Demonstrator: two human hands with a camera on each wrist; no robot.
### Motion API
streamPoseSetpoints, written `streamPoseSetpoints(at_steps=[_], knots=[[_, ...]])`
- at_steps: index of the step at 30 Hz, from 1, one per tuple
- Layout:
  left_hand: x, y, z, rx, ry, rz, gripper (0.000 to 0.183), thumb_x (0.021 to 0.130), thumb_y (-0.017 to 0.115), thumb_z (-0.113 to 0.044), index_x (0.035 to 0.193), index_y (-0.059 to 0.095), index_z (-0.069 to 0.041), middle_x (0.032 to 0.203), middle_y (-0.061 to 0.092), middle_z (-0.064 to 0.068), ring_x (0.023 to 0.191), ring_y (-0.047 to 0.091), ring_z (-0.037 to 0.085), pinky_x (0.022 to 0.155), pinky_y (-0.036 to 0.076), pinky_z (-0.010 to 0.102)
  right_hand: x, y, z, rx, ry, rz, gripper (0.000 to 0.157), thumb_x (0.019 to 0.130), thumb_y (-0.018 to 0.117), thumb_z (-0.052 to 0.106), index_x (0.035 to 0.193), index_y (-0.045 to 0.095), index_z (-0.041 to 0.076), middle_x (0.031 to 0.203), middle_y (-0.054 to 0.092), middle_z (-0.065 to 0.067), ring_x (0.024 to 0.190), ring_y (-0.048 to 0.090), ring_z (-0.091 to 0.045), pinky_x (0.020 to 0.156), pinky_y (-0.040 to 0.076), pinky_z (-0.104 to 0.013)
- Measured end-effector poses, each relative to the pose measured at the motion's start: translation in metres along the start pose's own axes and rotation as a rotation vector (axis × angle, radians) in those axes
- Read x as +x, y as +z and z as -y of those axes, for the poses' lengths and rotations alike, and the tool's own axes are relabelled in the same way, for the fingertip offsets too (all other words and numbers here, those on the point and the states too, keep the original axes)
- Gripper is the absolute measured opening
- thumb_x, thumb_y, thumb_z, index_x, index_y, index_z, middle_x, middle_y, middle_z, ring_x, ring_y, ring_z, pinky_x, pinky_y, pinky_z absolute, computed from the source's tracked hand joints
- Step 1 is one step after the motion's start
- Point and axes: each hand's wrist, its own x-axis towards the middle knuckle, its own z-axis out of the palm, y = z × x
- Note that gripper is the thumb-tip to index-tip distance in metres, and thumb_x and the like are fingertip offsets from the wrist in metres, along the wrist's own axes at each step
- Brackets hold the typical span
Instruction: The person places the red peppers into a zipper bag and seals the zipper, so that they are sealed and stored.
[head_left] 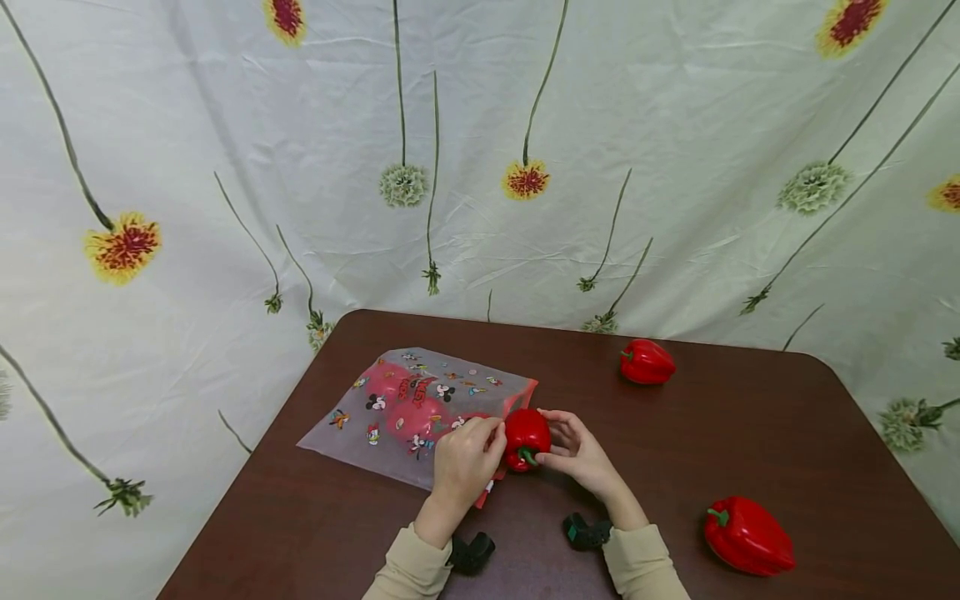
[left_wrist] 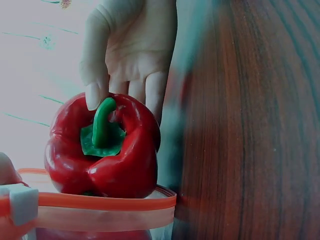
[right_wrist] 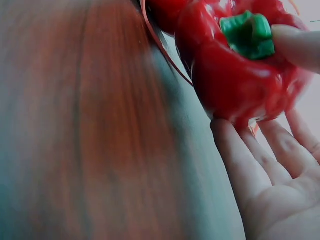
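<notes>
My right hand (head_left: pixel 583 454) holds a red bell pepper (head_left: pixel 527 437) with a green stem, at the open mouth of a clear printed zip bag (head_left: pixel 341 450). In the right wrist view, the thumb presses beside the stem while the fingers support the pepper's far side. My left hand (head_left: pixel 461 462) pinches the bag's mouth near its orange zip edge (left_wrist: pixel 107 201). A white slider (left_wrist: pixel 23 204) sits on that edge in the left wrist view. Several red shapes show through the bag, with cartoon figures printed over them.
One red bell pepper (head_left: pixel 647 362) lies at the back of the brown table (head_left: pixel 750 417). Another bell pepper (head_left: pixel 748 536) lies at the front right. Behind the table hangs a white cloth (head_left: pixel 465 225) with printed flowers. Black devices (head_left: pixel 587 532) are strapped at both wrists.
</notes>
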Motion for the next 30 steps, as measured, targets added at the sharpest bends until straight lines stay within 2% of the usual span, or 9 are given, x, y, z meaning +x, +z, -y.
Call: streamPoseSetpoints(at_steps=[6, 9, 12, 16, 20, 24, 27, 30], knots=[[0.000, 0.000, 0.001, 0.003, 0.001, -0.004, 0.003, 0.077, 0.072, -0.010, 0.079, 0.070, -0.008, 0.069, 0.064, 0.001, 0.051, 0.057, 0.011, 0.045, 0.047, 0.024, 0.001, 0.000, -0.001, -0.041, 0.018, -0.045, 0.053, 0.082, 0.066, -0.006, 0.130, 0.042, -0.009, 0.135, 0.042, -0.028, 0.118, 0.049, -0.032, 0.090, 0.045, -0.027], [0.000, 0.000, 0.001, 0.004, 0.003, -0.009, 0.003, 0.076, 0.072, -0.010, 0.079, 0.071, -0.008, 0.069, 0.064, 0.000, 0.051, 0.057, 0.010, 0.045, 0.047, 0.024, 0.002, 0.001, -0.002, -0.082, 0.021, -0.111, 0.048, 0.082, 0.066, -0.004, 0.127, 0.048, -0.008, 0.131, 0.047, -0.026, 0.116, 0.051, -0.031, 0.089, 0.046, -0.028], [0.000, 0.000, 0.000, 0.004, 0.006, -0.007, 0.004, 0.076, 0.072, -0.010, 0.079, 0.070, -0.008, 0.069, 0.064, 0.000, 0.050, 0.057, 0.010, 0.045, 0.046, 0.024, 0.003, 0.004, -0.003, -0.177, 0.024, -0.231, 0.041, 0.082, 0.068, -0.002, 0.121, 0.055, -0.005, 0.124, 0.055, -0.022, 0.109, 0.056, -0.027, 0.084, 0.049, -0.027], [-0.001, 0.001, -0.001, 0.001, 0.008, -0.004, 0.004, 0.076, 0.073, -0.010, 0.078, 0.070, -0.009, 0.067, 0.063, 0.000, 0.050, 0.056, 0.010, 0.045, 0.046, 0.023, 0.004, 0.008, -0.003, -0.274, 0.091, -0.430, 0.031, 0.078, 0.074, 0.003, 0.106, 0.061, -0.001, 0.105, 0.063, -0.015, 0.085, 0.064, -0.017, 0.070, 0.052, -0.026], [-0.001, 0.002, -0.001, 0.008, 0.013, -0.009, 0.004, 0.075, 0.074, -0.009, 0.076, 0.070, -0.009, 0.067, 0.063, -0.001, 0.050, 0.056, 0.009, 0.045, 0.046, 0.022, 0.006, 0.011, -0.004, -0.243, 0.151, -0.538, 0.025, 0.078, 0.075, 0.005, 0.097, 0.062, -0.002, 0.091, 0.065, -0.014, 0.068, 0.064, -0.017, 0.059, 0.053, -0.027], [-0.001, 0.003, -0.002, 0.017, 0.014, -0.002, 0.004, 0.075, 0.074, -0.010, 0.076, 0.070, -0.010, 0.067, 0.063, -0.001, 0.050, 0.056, 0.009, 0.044, 0.045, 0.022, 0.008, 0.013, -0.005, -0.180, 0.162, -0.596, 0.020, 0.081, 0.073, 0.005, 0.096, 0.063, -0.004, 0.087, 0.066, -0.013, 0.066, 0.066, -0.020, 0.060, 0.054, -0.029], [-0.001, 0.003, -0.002, 0.017, 0.010, 0.007, 0.004, 0.075, 0.074, -0.010, 0.077, 0.071, -0.009, 0.067, 0.063, -0.001, 0.050, 0.055, 0.009, 0.044, 0.045, 0.021, 0.010, 0.015, -0.005, -0.125, 0.158, -0.606, 0.021, 0.083, 0.070, 0.005, 0.098, 0.062, -0.007, 0.090, 0.066, -0.016, 0.068, 0.067, -0.019, 0.063, 0.055, -0.030], [-0.001, 0.003, -0.002, 0.017, 0.012, 0.007, 0.005, 0.074, 0.074, -0.010, 0.076, 0.070, -0.009, 0.066, 0.063, -0.001, 0.049, 0.055, 0.009, 0.044, 0.045, 0.022, 0.011, 0.014, -0.004, -0.076, 0.174, -0.566, 0.025, 0.084, 0.067, 0.002, 0.106, 0.060, -0.008, 0.101, 0.064, -0.019, 0.075, 0.067, -0.015, 0.068, 0.054, -0.028]])
